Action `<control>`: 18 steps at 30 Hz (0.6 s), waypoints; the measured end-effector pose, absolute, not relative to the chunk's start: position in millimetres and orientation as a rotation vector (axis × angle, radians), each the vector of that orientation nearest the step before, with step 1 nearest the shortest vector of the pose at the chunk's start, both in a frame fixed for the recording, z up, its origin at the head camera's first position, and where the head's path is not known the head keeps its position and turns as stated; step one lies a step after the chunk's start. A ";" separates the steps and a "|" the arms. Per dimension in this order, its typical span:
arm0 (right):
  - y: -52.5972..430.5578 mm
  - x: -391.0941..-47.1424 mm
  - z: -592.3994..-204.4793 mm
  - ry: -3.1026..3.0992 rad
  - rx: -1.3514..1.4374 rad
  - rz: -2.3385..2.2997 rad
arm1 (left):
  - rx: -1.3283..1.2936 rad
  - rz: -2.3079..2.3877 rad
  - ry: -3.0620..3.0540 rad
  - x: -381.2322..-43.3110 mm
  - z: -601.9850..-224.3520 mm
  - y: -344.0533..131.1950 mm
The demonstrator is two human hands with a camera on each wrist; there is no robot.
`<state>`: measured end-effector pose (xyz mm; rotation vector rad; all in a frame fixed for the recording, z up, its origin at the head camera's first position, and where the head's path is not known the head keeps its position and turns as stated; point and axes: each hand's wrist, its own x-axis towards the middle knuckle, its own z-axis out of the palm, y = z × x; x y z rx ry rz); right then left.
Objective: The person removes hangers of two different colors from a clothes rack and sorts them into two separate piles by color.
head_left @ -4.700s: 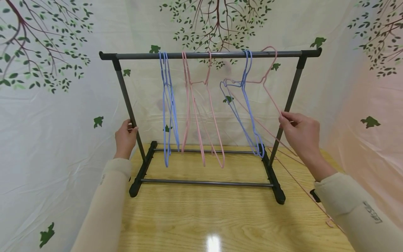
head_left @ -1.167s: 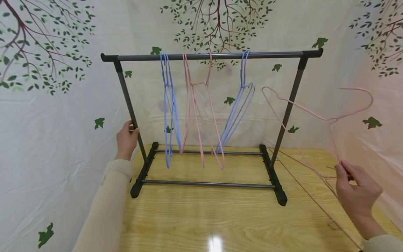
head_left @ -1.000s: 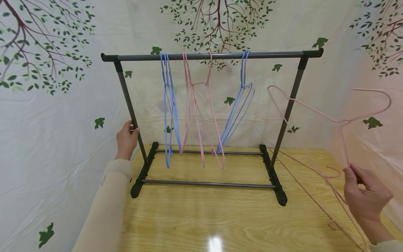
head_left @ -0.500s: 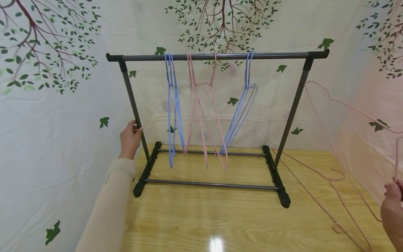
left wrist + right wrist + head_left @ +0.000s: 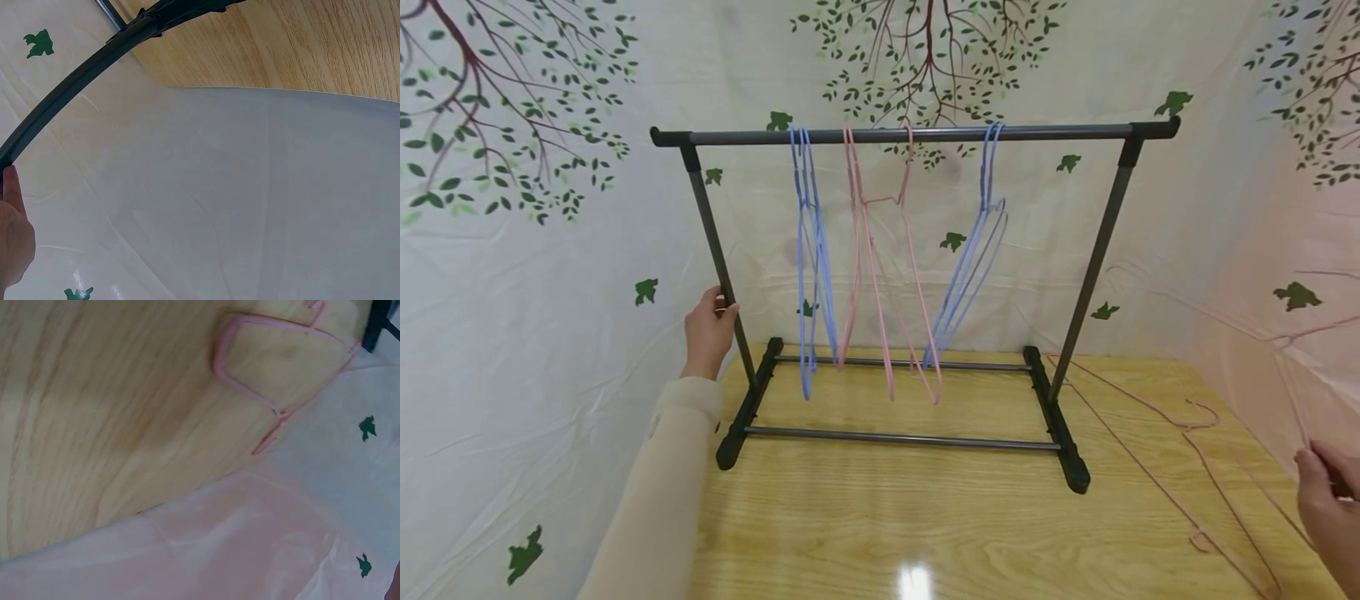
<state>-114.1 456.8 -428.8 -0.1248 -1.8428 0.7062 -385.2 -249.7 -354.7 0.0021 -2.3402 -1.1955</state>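
Note:
In the head view my left hand (image 5: 709, 333) grips the left post (image 5: 711, 225) of a dark metal clothes rack, thumb and fingers round it. At the right edge, my right hand (image 5: 1330, 504) pinches one arm of a pink wire hanger (image 5: 1285, 340), blurred and held off the rack with its hook to the right. From the top bar (image 5: 1060, 132) hang blue hangers (image 5: 806, 204) at left, pink hangers (image 5: 880, 199) in the middle and more blue hangers (image 5: 988, 207) farther right. Only a sliver of the right hand shows in the right wrist view.
Pink hangers (image 5: 1186, 427) lie on the wooden table (image 5: 887, 508) right of the rack's black foot (image 5: 1067, 446). A pale sheet with leaf prints (image 5: 535, 333) stands behind and on both sides. The table's right edge runs close to the sheet.
The right hand has taken the pink hanger off the bar and carried it right; in the last half second the hanger has dipped. The right-hand blue hangers have swung round. The left hand stays on the post.

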 end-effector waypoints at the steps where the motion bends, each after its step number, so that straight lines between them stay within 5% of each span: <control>1: 458.3 -115.3 -430.5 -1.857 -0.090 0.735 | 0.005 -1.196 -2.341 -385.1 -354.4 -249.6; 18: 461.7 -127.2 -462.3 -2.371 -0.078 0.511 | 0.013 -1.183 -2.342 -385.1 -353.8 -249.3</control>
